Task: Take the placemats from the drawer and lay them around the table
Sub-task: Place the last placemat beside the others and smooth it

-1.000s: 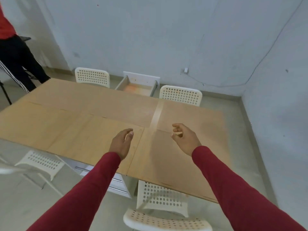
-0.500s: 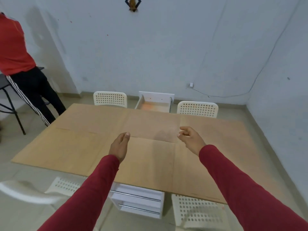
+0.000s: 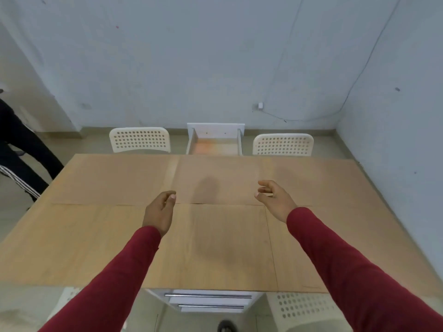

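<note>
Since half a second back the view is dipping lower and squaring up to the table: the wall ornament is gone from the top edge, and the other person in dark striped trousers is sliding further out on the left, only legs showing now. Both arms are staying stretched out over the wooden top, much as before.

Left hand is hanging above the middle of the table, fingers loosely curled, thumb alongside, gripping nothing. Right hand is hovering well apart from it to the right, fingers relaxed and half bent, thumb separate, also carrying nothing. Neither hand is touching the tabletop as far as I can tell. Red sleeves are covering both forearms.

Open white drawer is sitting past the far edge of the table, between two white perforated chairs. Something orange-pink is lying flat on its bottom; too blurred to say it is the placemats. A white drawer unit with metal handles is showing under the near edge.
</note>
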